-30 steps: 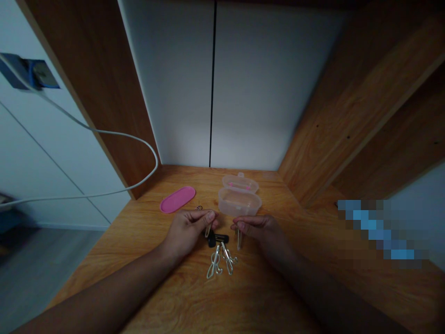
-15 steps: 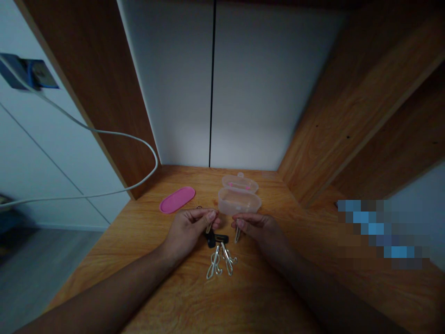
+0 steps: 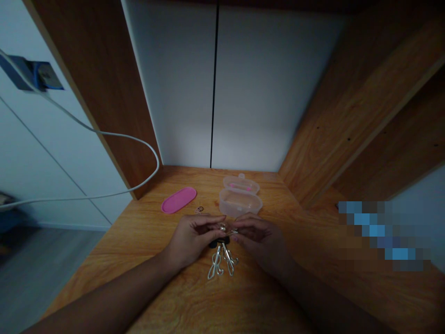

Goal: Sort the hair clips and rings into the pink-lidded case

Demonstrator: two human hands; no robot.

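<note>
clear plastic box (image 3: 240,203) stands open on the wooden desk (image 3: 146,260), its hinged clear lid (image 3: 241,184) lying back behind it with a pink strip showing inside; the box's contents cannot be told in the dim light. a pink oval lid (image 3: 178,200) lies flat to the left, well apart from the box.

left hand (image 3: 193,236) and right hand (image 3: 255,236) are brought together just in front of the box, fingertips nearly touching, each pinching a small silvery paper clip (image 3: 225,228) between thumb and forefinger. the clips meet in the gap between the hands; whether they are linked cannot be told.

below the fingers lie black binder clips (image 3: 219,242) and a loose bunch of silver paper clips (image 3: 221,262) on the desk. one small clip (image 3: 199,209) lies alone near the pink lid.
</note>
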